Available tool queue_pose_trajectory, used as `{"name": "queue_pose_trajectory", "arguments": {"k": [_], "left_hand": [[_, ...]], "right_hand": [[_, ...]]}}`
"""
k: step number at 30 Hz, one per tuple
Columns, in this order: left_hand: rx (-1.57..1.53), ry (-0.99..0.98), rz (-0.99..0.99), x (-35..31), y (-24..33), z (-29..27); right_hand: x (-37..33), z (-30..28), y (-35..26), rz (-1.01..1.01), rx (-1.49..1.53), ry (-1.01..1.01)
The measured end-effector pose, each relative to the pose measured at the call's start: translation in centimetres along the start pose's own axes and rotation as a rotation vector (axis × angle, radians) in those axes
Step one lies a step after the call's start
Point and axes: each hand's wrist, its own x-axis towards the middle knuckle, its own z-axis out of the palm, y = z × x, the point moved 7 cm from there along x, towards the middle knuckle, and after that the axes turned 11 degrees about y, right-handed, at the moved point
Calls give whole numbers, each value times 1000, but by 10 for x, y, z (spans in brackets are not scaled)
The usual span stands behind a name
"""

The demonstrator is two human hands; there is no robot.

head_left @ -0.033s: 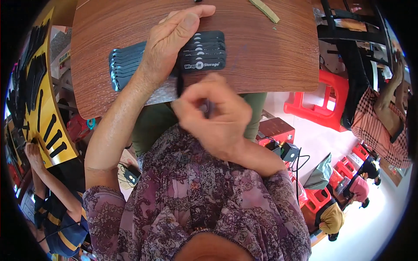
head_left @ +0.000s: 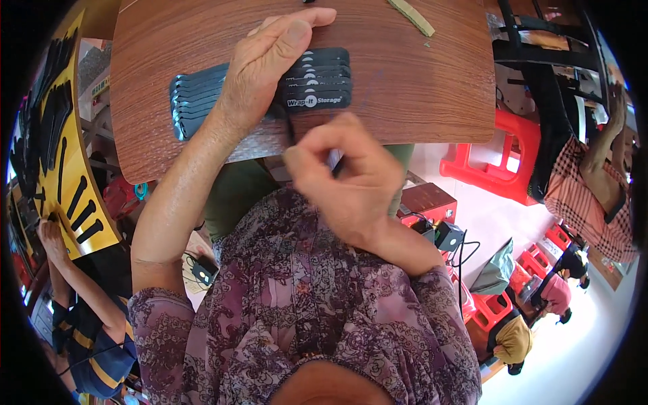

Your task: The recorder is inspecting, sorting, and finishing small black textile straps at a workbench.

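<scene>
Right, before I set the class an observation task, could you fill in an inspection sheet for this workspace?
Surface: brown wood-grain table.
Job's things: overlapping black packs with pale print; a dark strip nearer the person.
Clutter: greenish piece near the far edge; small dark object, cut off by the frame.
Hands: left hand lies open across the packs; right hand, blurred, appears to pinch the dark strip.
Cables: black cables near the red box, right.
Surroundings: yellow board with black straps, left; red stool, right; people on both sides.
</scene>
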Motion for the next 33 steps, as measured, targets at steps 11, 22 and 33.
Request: {"name": "queue_pose_trajectory", "arguments": {"k": [11,22,33], "left_hand": [[146,16,57,1,3,1],[186,6,76,0,-6,-1],[200,10,97,-3,-7,-3]], "right_hand": [[33,-37,33,-24,-451,183],[35,-36,35,-97,-563,137],[33,-33,31,-233,-623,139]]}}
